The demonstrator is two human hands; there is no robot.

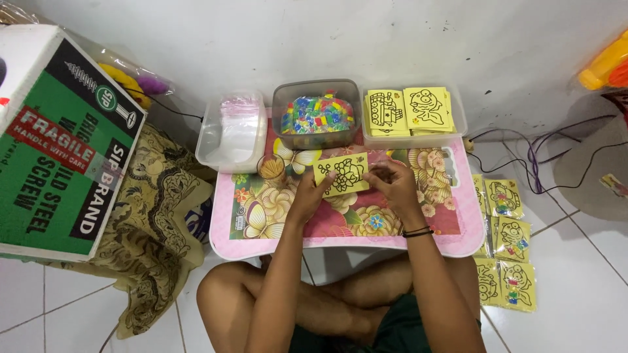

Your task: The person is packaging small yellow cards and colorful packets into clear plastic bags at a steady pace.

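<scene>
Head view: yellow card [343, 173] lengthwise left-right

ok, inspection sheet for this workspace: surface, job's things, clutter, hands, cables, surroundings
Surface: small pink floral table over crossed legs.
Job's things: yellow drawing card, held by both hands above the table.
Clutter: three tubs along the back edge, clear bags, coloured pieces, yellow cards; small cup.
Hands: left hand and right hand pinch the card.
Cables: dark cords on the floor, right.
Surroundings: cardboard box, patterned cloth, bagged cards on tiles.
</scene>
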